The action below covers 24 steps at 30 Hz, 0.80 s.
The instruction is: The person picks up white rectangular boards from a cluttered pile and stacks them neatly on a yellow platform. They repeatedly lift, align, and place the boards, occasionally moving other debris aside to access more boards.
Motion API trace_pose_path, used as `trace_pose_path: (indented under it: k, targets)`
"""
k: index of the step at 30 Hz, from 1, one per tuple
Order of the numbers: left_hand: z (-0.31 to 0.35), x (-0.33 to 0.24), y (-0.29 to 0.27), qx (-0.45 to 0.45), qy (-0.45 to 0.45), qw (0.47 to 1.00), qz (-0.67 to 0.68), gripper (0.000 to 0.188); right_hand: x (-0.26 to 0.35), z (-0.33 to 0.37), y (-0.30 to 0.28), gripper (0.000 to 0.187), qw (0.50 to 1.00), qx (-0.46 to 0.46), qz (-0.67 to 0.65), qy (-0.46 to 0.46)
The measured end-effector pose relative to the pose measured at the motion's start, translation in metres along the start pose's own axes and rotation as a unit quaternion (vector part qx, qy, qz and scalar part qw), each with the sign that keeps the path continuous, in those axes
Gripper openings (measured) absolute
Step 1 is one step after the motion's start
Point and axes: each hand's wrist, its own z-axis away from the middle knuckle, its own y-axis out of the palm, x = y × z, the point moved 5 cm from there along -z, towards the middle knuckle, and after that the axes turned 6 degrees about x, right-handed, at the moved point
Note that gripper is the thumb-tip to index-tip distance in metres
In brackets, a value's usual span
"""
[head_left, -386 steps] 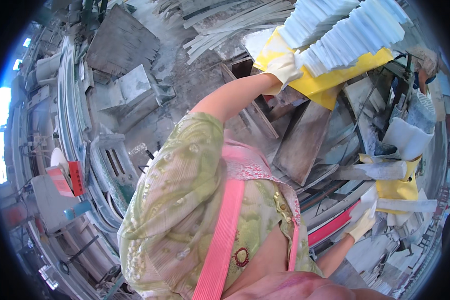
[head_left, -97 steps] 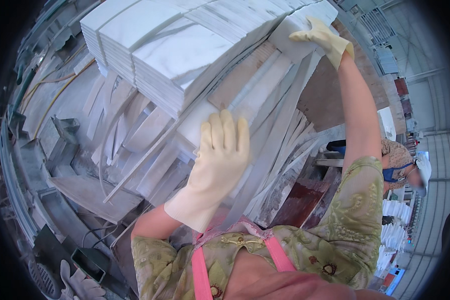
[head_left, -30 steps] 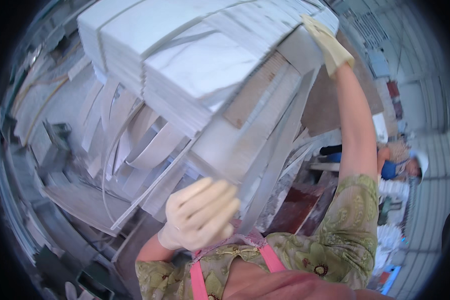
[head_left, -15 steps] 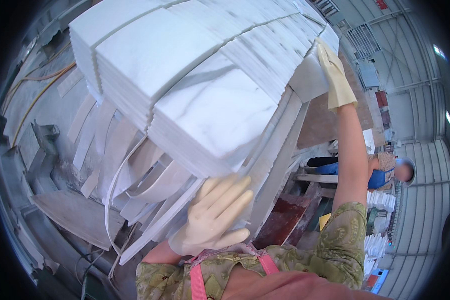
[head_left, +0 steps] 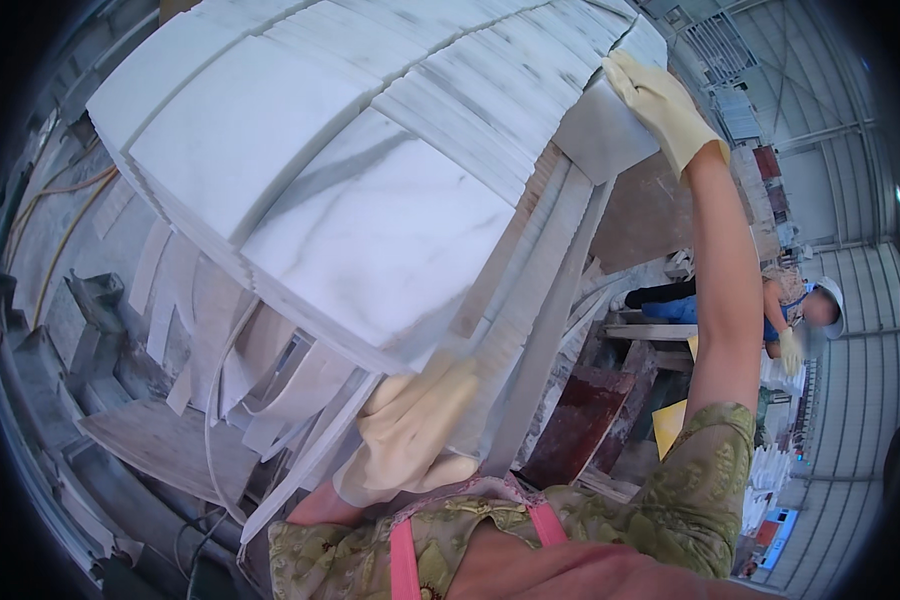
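Note:
A large stack of white marble tiles [head_left: 375, 235] with grey veins fills the upper middle, its pieces packed face to face in rows. At the far right end my right hand [head_left: 655, 105], in a cream rubber glove, has its fingers closed over the upper edge of a marble tile [head_left: 602, 130] that stands at the side of the stack. Beneath the stack's near corner is my left hand [head_left: 410, 425], gloved alike and slightly blurred. Its fingers are stretched out towards the lower tile edge, thumb apart; whether they touch the stone cannot be seen.
Long stone strips [head_left: 530, 290] lie along the stack's right side. Curved offcuts [head_left: 300, 390] and a loose slab [head_left: 170, 445] lie at lower left, near a hose [head_left: 70, 235]. A co-worker in a white helmet [head_left: 830, 300] is at the right, beyond a dark red block [head_left: 580, 425].
The stack appears shifted left and larger in view. My right hand has moved slightly left with its arm more bent at the wrist; my left hand's fingers have drawn closer together.

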Motion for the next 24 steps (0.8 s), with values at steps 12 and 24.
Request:
trace_pose_path:
  k: [12, 24]
  targets:
    - [-0.005, -0.006, -0.001, -0.021, -0.037, 0.998, -0.035, 0.075, -0.029, -0.014, 0.041, 0.06, 0.982, -0.038, -0.181, -0.033]
    - [0.002, -0.01, 0.001, 0.003, -0.077, 0.994, -0.078, 0.08, -0.192, 0.124, 0.089, 0.053, 0.432, -0.475, -0.749, 0.164]
